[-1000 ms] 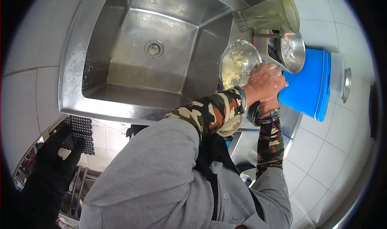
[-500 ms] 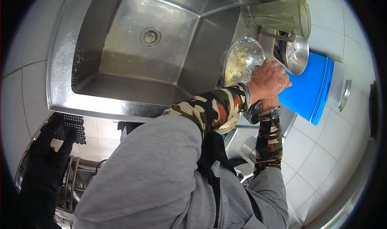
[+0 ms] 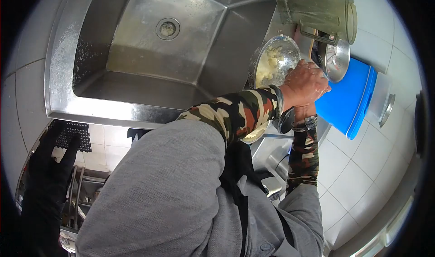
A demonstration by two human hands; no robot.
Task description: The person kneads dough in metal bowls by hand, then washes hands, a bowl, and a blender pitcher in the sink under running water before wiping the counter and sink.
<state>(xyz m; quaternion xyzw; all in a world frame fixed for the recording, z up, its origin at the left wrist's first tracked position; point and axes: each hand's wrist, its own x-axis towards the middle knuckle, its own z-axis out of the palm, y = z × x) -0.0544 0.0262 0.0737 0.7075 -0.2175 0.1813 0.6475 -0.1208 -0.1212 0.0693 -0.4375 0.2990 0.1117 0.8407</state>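
Note:
My left hand (image 3: 306,81) is closed and wet, with pale bits on its skin. It is pressed over my right hand (image 3: 304,111), of which mainly the wrist shows. The two hands are clasped together at the near right rim of a metal bowl (image 3: 293,53). Whatever lies between them is hidden. Pale yellow, crumbly grated or mashed food (image 3: 270,67) covers the left part of the bowl. Partly behind my left forearm is a second container of similar pale food (image 3: 254,135).
A deep steel sink (image 3: 154,53) is left of the bowl. To the right are a cloudy blender jar (image 3: 324,17) lying on its side, a metal strainer or bowl (image 3: 337,62), a blue box (image 3: 346,96) and a clear container (image 3: 377,98). A black perforated mat (image 3: 74,134) lies below.
The view has shifted slightly, so the sink sits further left and the bowl further right. My hands stay clasped together beside the bowl.

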